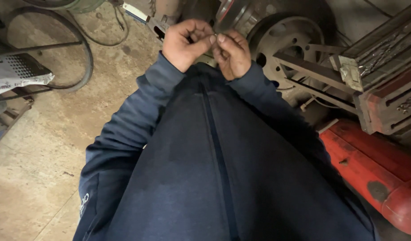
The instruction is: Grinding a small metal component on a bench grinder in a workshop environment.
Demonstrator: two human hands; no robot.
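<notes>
pinched item between left hand (186, 42) and right hand (232, 53): too small to tell | red cylinder (370, 174): cut off at right edge

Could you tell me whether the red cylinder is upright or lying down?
Lying down: the red metal gas cylinder rests lengthwise on the floor, rounded end toward the camera.

1. The left hand (184, 43) sits at about 11 o'clock from the middle of the view, curled into a loose fist, knuckles up, thumb stretched toward the other hand.
2. The right hand (232, 53) is just beside it at about 12 o'clock, fingers bent inward, back of the hand facing the camera.
3. The thumb tips and forefingers of both hands meet in a pinch; whether anything is held between them cannot be told.
4. Both forearms, in dark blue sleeves, run up from 7 and 5 o'clock and converge at the wrists, elbows spread wide.
</notes>
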